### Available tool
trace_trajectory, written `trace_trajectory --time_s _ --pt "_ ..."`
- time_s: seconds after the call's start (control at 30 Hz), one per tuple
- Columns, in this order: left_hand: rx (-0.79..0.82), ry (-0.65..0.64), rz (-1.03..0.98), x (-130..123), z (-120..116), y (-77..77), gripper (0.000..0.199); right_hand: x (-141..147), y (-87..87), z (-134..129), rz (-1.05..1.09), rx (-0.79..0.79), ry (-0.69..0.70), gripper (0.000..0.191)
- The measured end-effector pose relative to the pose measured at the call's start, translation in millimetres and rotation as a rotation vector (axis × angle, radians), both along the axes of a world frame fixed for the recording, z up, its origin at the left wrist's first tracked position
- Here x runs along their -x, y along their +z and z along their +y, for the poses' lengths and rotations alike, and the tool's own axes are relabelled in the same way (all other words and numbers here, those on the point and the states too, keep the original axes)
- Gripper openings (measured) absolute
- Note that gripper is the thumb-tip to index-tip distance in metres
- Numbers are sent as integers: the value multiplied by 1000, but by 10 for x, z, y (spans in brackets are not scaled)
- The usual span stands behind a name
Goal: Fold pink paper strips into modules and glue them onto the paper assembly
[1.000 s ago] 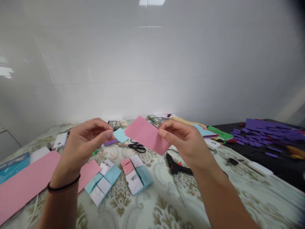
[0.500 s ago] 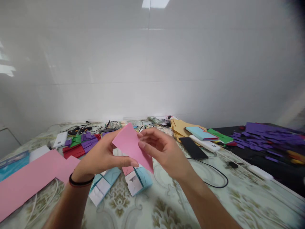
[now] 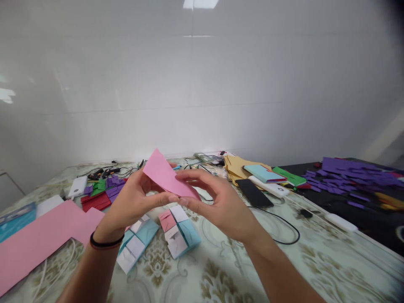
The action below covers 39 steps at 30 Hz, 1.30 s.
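Left of centre, the left hand (image 3: 134, 202) grips the pink paper (image 3: 162, 171), its thumb low along the near edge, wrist angled up and inward. The paper, mid-frame above two folded paper blocks (image 3: 140, 240) (image 3: 183, 231), has tilted and looks bent over. From the right, the right hand (image 3: 222, 204) has brought its thumb beside the left one, fingers arched over, so both now pinch the near edge.

Partial cover and cropped edges
Most fingers of the left hand (image 3: 129, 204) are hidden by the pink paper (image 3: 162, 173); the blue packet (image 3: 19, 222) and large pink sheet (image 3: 38, 242) are cut off at the left edge.
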<state>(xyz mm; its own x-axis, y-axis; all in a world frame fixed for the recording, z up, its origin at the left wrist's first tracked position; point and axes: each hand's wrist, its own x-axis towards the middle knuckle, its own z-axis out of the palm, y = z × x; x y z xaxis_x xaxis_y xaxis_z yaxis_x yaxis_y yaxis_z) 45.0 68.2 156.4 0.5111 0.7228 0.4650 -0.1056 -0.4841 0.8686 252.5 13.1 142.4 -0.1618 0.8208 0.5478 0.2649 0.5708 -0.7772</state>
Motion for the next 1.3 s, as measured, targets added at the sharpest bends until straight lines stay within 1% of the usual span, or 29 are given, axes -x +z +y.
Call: trace_trajectory --time_s 0.13,0.27,0.37,0.47,0.57,0.67,0.73,0.8,0.9,0.97,1.07,1.13,1.23,1.3 --pt "-33 -10 16 17 21 -25 49 -16 4 -4 23 42 56 36" --pt "-46 1 83 44 27 -43 31 -25 -2 -3 51 44 90 33" --pt "-60 50 96 56 13 -42 24 -31 -10 0 104 20 83 31" --pt "-81 139 117 51 -18 -39 18 -30 -12 5 71 -11 50 29" --pt "-75 235 135 33 -47 -32 27 -29 -21 11 4 -7 44 31" --pt "-59 302 79 28 -40 -17 29 -64 -37 13 23 23 67 38" --pt "-41 335 42 46 -13 -4 28 -117 -35 8 21 -9 68 46" --pt "-1 348 29 75 12 10 27 -178 -13 -4 -44 -95 89 51" --pt "90 296 43 99 12 25 25 -227 44 -22 -227 -229 113 53" --pt "140 245 57 83 -14 28 24 -214 74 -28 -301 -245 101 49" --pt "186 180 56 23 -61 22 25 -160 76 -22 -290 -198 122 41" --pt "201 147 52 -14 -81 18 24 -137 58 -13 -266 -178 136 39" --pt "184 104 52 -26 -88 15 20 -144 33 1 -205 -152 165 35" --pt "135 98 61 -9 -84 15 22 -163 32 10 -158 -143 191 29"
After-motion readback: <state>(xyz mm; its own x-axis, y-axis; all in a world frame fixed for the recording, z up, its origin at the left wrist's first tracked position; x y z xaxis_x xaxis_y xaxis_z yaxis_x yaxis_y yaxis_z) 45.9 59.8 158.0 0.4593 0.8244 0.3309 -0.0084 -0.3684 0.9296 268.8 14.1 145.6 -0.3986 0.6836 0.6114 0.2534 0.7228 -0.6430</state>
